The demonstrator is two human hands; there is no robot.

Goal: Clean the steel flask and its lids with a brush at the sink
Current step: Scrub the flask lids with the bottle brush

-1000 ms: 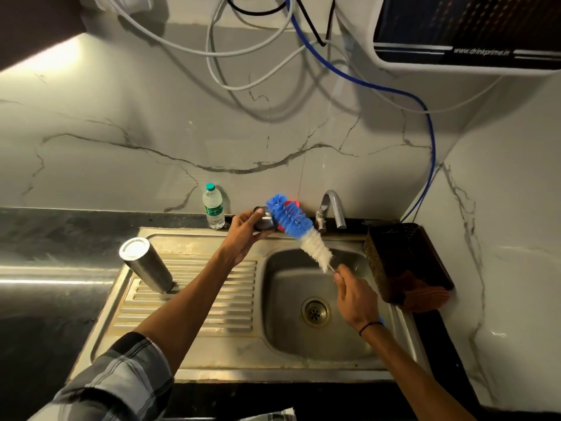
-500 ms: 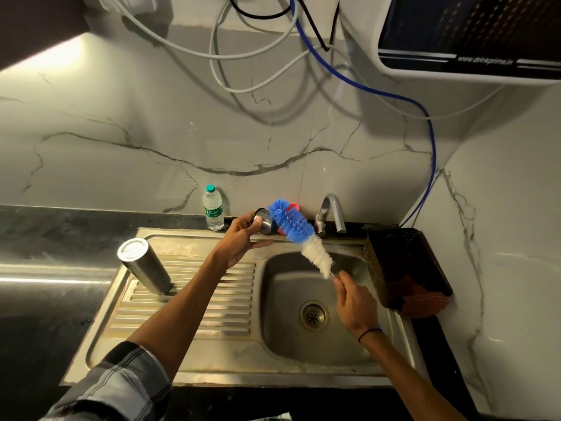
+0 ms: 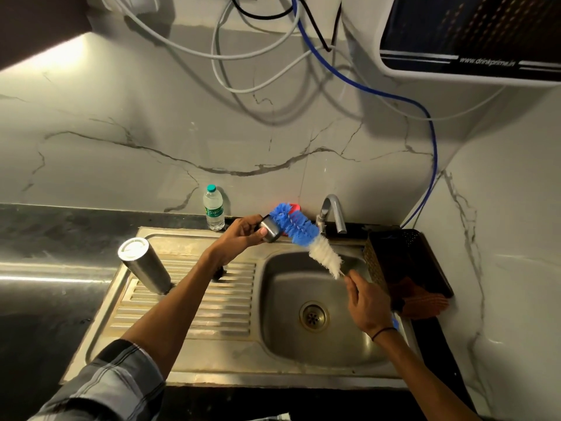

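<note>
1. Seen from the head camera, looking down at a steel sink (image 3: 230,354), the bottle brush (image 3: 306,238) lies on a slant: its blue bristled end points up and to the left, its white bristles run down to the right toward the handle.
2. The blue end touches a small steel lid (image 3: 271,233), held above the sink's back edge, left of the tap (image 3: 332,211).
3. The left hand (image 3: 243,235) grips the lid, fingers curled round it.
4. The right hand (image 3: 365,302) holds the brush handle above the basin, fingers closed on it.
5. The steel flask (image 3: 144,265) stands upside down at the left of the ribbed draining board, well apart from both hands.
6. A plastic water bottle (image 3: 214,208) stands on the dark counter by the marble wall; a dark basket (image 3: 403,262) sits right of the basin.
</note>
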